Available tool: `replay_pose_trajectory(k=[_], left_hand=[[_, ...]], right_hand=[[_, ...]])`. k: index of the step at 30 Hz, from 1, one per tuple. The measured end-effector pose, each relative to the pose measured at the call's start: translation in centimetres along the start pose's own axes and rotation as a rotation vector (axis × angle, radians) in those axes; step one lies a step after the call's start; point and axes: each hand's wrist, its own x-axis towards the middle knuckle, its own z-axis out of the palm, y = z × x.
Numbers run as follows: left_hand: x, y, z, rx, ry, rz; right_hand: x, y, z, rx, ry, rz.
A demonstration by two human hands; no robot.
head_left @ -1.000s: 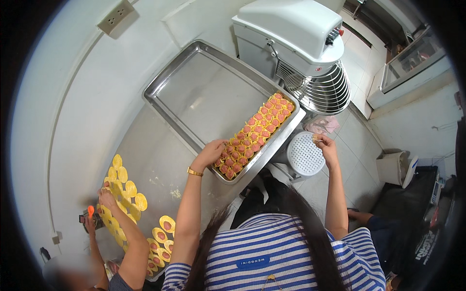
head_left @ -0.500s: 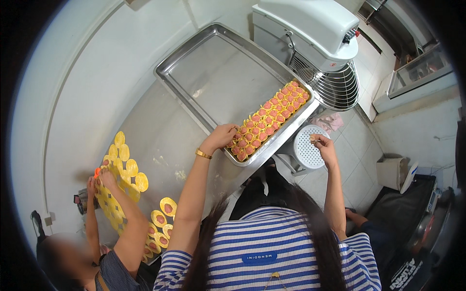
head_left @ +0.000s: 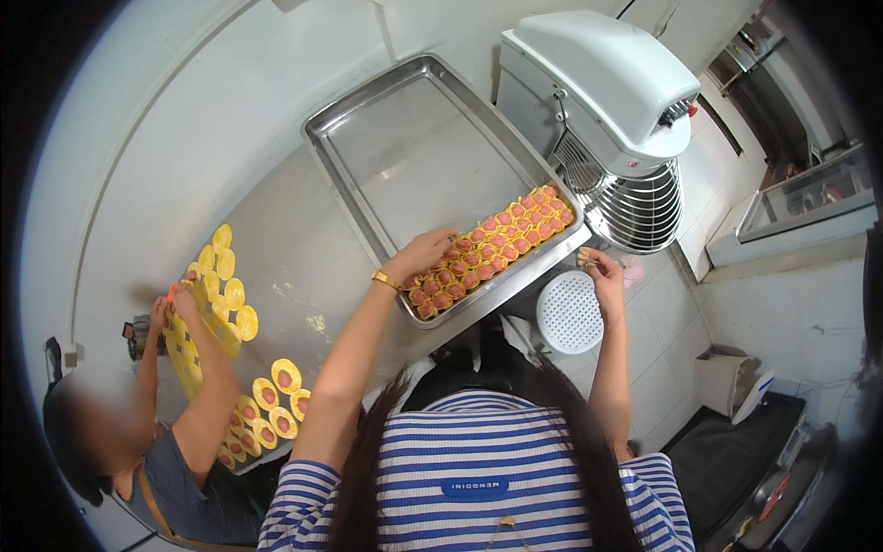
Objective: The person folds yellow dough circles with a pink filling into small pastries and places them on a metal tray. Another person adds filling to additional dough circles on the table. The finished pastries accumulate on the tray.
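Observation:
A block of yellow-wrapped dumplings with pink filling (head_left: 497,247) lines the near right side of a large metal tray (head_left: 359,216). My left hand (head_left: 421,258), a gold band at its wrist, reaches over the tray's near rim. Its bent fingers are pressed together at the inner edge of the dumplings; whatever they pinch is hidden. Just outside the tray's right corner, my right hand (head_left: 604,279) is raised above the floor. Between its thumb and fingers is a small pale thing (head_left: 585,257), too small to name.
Left, another person's hands (head_left: 179,299) work over yellow round wrappers (head_left: 221,267) with something orange. Nearer, several wrappers bear pink filling (head_left: 265,394). A white mixer with a wire guard (head_left: 598,92) stands behind the tray. A round white stool (head_left: 570,313) is below my right hand.
The view has shifted. My right hand has come closer to the tray's corner, and my left hand has moved a little farther into the tray. The other person's wrappers now hang lifted.

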Motion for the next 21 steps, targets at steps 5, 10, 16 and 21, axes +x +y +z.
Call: replay_pose_trajectory(k=[5, 10, 16, 21], left_hand=[[0.2, 1.5, -0.5, -0.025, -0.136, -0.286], [0.1, 3.3, 0.1, 0.033, -0.018, -0.25], [-2.5, 4.5, 0.4, -0.108, 0.201, -0.264], [-8.5, 2.8, 0.0, -0.1, 0.386, -0.297]], right_hand=[[6.0, -4.5, -1.6, -0.409, -0.035, -0.301], [14.2, -9.7, 1.3, -0.87, -0.463, -0.657], [19.8, -10.6, 6.2, -1.454, -0.948, -0.788], [21.1, -10.2, 7.4, -1.583, -1.091, -0.768]])
